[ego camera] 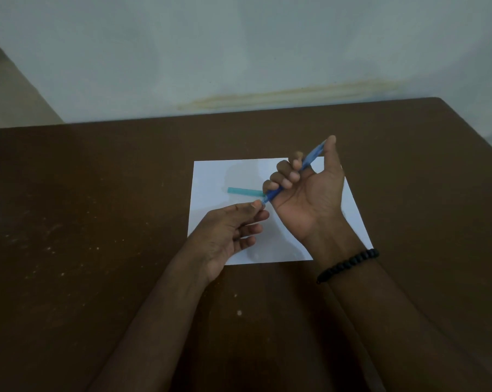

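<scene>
Your left hand point(233, 233) pinches the low tip of the blue pen point(309, 158). Your right hand point(304, 193) curls tight round its middle, above the white paper point(225, 171). You seem to be working the tip loose; next, turn it gently. The teal cap point(243, 190) lies on the paper. Brown table point(97, 222), pale wall point(239, 52) behind.

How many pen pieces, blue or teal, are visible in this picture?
2. The blue pen is gripped in the right hand, its lower end pinched by the left hand. The teal cap lies on the white paper, partly behind the fingers.
</scene>
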